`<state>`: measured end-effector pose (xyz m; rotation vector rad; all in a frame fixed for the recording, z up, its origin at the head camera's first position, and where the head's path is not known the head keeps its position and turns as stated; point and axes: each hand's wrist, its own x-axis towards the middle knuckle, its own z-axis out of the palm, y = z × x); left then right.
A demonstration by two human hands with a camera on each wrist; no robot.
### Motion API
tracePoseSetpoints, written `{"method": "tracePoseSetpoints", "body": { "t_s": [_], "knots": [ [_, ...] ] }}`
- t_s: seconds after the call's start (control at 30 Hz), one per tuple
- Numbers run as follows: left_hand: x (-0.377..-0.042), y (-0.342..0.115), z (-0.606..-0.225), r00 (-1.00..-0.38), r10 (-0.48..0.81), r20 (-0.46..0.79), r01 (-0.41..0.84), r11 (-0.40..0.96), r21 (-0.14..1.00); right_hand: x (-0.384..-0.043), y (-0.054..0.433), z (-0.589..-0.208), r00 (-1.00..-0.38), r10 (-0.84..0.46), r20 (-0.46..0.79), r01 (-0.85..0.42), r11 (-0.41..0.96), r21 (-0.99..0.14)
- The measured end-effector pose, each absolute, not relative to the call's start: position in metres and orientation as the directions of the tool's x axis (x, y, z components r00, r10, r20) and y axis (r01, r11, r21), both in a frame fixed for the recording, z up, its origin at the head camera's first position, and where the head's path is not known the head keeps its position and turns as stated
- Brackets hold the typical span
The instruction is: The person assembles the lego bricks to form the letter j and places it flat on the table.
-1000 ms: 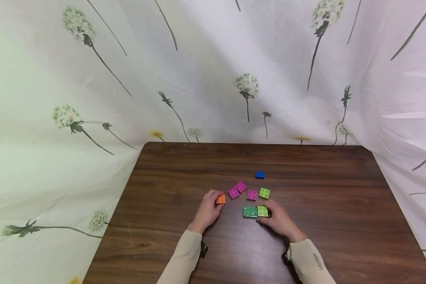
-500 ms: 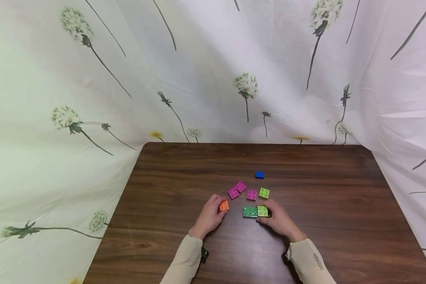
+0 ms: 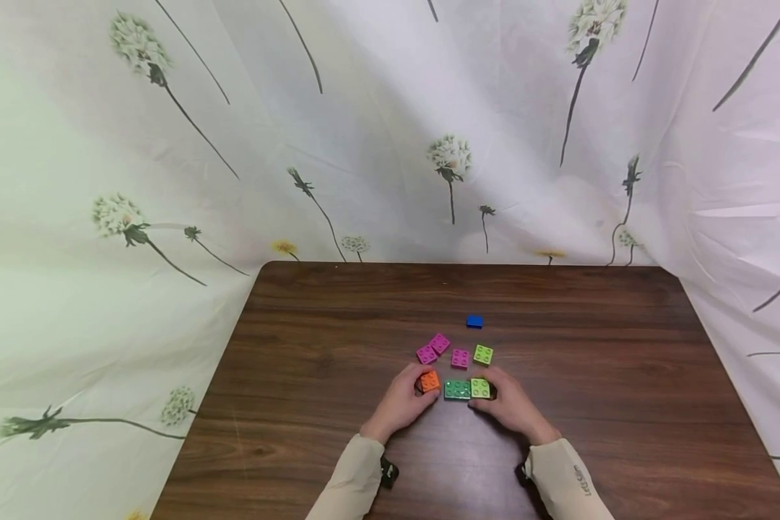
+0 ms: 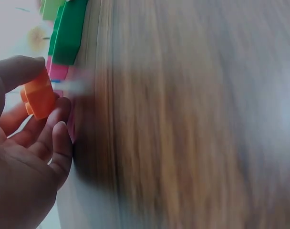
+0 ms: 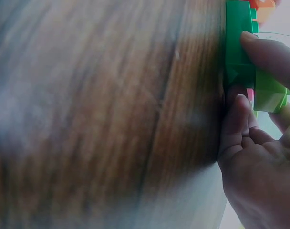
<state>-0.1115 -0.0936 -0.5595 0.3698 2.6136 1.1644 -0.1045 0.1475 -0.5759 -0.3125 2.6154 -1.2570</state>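
My left hand [image 3: 401, 401] pinches an orange toy brick [image 3: 430, 381] between thumb and fingers, just left of a dark green toy brick [image 3: 457, 390]. In the left wrist view the orange brick [image 4: 39, 98] looks raised off the tabletop, studs up and slightly tilted. The longer green brick [image 5: 239, 43] lies on the table. A lime green toy brick [image 3: 479, 388] sits on its right end, partly overhanging. My right hand [image 3: 510, 403] grips the lime brick [image 5: 270, 90], and its thumb also touches the green brick's side. A narrow gap separates the orange and green bricks.
Behind the hands lie several loose bricks: two magenta bricks [image 3: 432, 348] touching, another magenta brick [image 3: 460, 358], a second lime brick [image 3: 483, 354] and a blue brick [image 3: 474, 322]. The brown wooden table [image 3: 338, 318] ends at a flower-printed cloth [image 3: 377, 180].
My left hand has carried the orange brick to the right and slightly nearer me, up beside the green brick. The right hand and the bricks by it have stayed in place.
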Motion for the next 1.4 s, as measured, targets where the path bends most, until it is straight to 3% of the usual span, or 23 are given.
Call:
{"method": "tracePoseSetpoints", "body": {
  "t_s": [0.73,1.0,1.4],
  "knots": [
    [-0.112,-0.074,-0.555,-0.899,0.407,-0.162,0.144,0.625,0.767,-0.105,0.148,-0.575,-0.952,-0.279,-0.13,-0.065,0.594,-0.802],
    [-0.113,-0.073,-0.558,-0.897,0.433,-0.088,0.227,0.622,0.749,-0.106,0.147,-0.576,-0.954,-0.278,-0.111,-0.081,0.598,-0.798],
    [-0.116,-0.071,-0.553,-0.881,0.467,-0.082,0.292,0.67,0.682,-0.105,0.147,-0.577,-0.954,-0.287,-0.088,-0.106,0.595,-0.796]
  ]
}}
